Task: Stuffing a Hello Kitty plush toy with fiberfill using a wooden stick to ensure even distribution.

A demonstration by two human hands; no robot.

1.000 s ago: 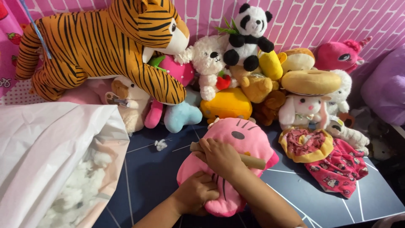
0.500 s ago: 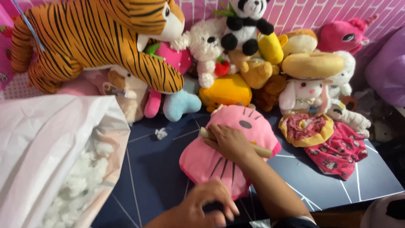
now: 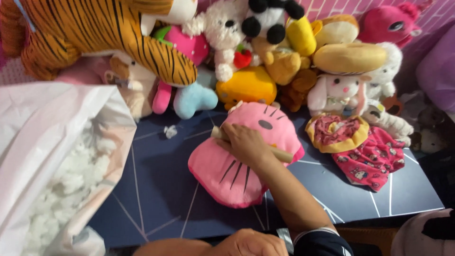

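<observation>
A person's right hand point(image 3: 244, 144) is curled around a wooden stick point(image 3: 280, 154), pressing it down across a pink cat-faced plush toy point(image 3: 222, 173) that lies flat near the middle of a dark blue table point(image 3: 161, 189). The left hand point(image 3: 249, 242) sits at the bottom edge of the view, close to the body; it is cut off there, so whether it is clenched or loose cannot be told. At the left stands a large white bag point(image 3: 42, 137), open at the top and filled with white stuffing point(image 3: 71, 185). A small tuft of stuffing point(image 3: 169, 131) lies on the table beside it. Behind the pink toy, stuffed animals are piled against a pink wall: a big striped tiger point(image 3: 95, 33), a panda point(image 3: 270, 19), a white bear point(image 3: 225, 33) and a white rabbit point(image 3: 339, 92). To the right lies a small pink patterned garment point(image 3: 374, 161).
</observation>
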